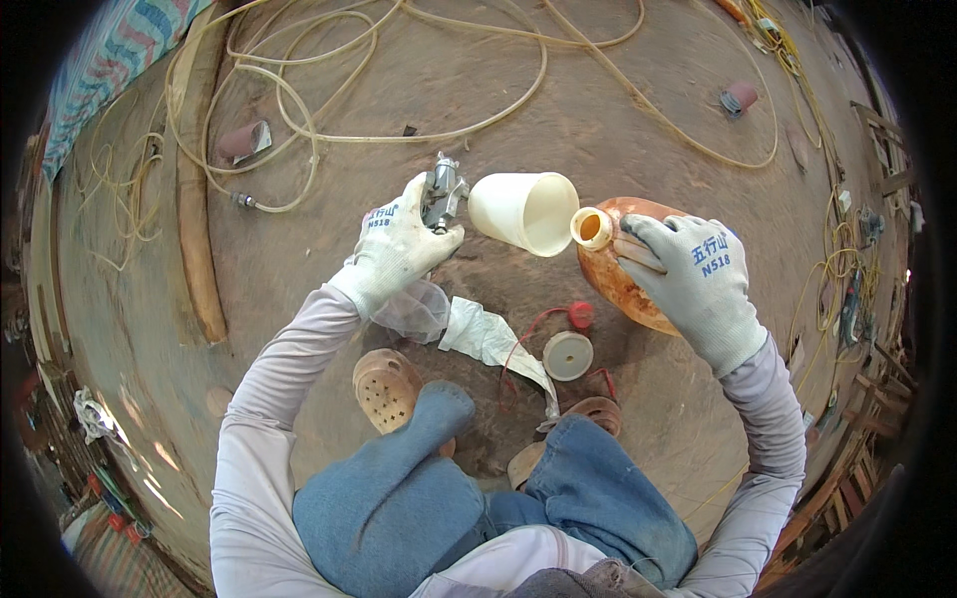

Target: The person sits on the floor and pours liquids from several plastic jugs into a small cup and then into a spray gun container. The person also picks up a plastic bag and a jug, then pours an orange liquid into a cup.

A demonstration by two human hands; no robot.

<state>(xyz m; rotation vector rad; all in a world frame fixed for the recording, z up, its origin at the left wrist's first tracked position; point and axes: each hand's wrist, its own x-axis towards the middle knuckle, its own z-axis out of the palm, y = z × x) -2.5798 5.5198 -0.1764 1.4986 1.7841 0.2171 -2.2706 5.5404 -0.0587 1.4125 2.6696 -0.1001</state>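
Observation:
My left hand (pixel 399 239), in a white work glove, is closed around a metal spray gun (pixel 443 194). A white plastic cup (pixel 498 209) is fixed to the gun; it is tilted, its open mouth toward the right. My right hand (pixel 693 279), gloved too, grips a translucent jug (pixel 613 274) stained orange-brown, fingers wrapped at its handle. The jug's uncapped neck (pixel 592 228) is at the cup's rim; whether they touch I cannot tell. No stream of liquid shows between them. Below lie a round pale lid (pixel 568 356) and a red cap (pixel 580 315).
A crumpled white strip (pixel 488 334) and a clear plastic bag (pixel 414 311) lie near my feet. Looped pale hose (pixel 469 130) crosses the ground ahead. A wooden beam (pixel 197 229) lies at left, near a reddish roll (pixel 239 143). Another roll (pixel 739 98) lies far right.

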